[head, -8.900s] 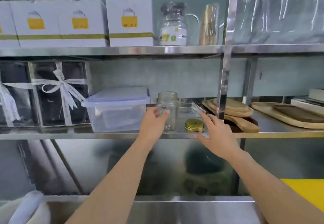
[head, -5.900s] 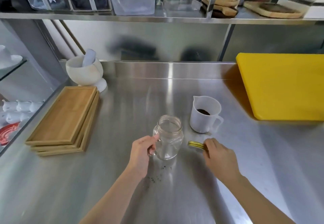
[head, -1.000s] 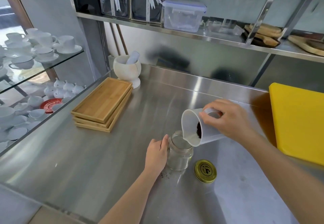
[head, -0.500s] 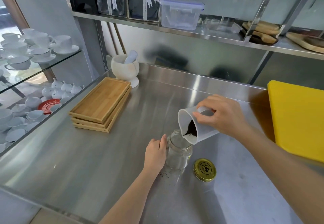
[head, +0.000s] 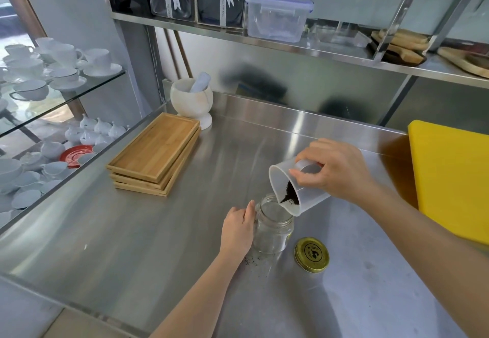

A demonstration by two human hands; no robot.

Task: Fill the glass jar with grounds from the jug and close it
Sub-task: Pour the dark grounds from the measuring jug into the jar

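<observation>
A clear glass jar (head: 274, 229) stands upright and lidless on the steel counter (head: 158, 231). My left hand (head: 238, 229) wraps its left side. My right hand (head: 333, 171) grips a white plastic jug (head: 291, 189), tipped steeply with its spout just over the jar's mouth. Dark grounds (head: 290, 194) have slid down to the jug's lip. The gold lid (head: 311, 254) lies flat on the counter to the right of the jar. A few spilled grounds (head: 251, 260) dot the counter in front of the jar.
A stack of bamboo trays (head: 156, 152) and a white mortar with pestle (head: 191, 100) sit at the back left. A yellow cutting board (head: 449, 179) lies on the right. Shelves above hold a plastic box (head: 277, 16) and wooden boards. White cups fill glass shelves at left.
The jug has tipped further over the last second, and the grounds have slid from its bottom to its lip above the jar. My left hand has stayed on the jar.
</observation>
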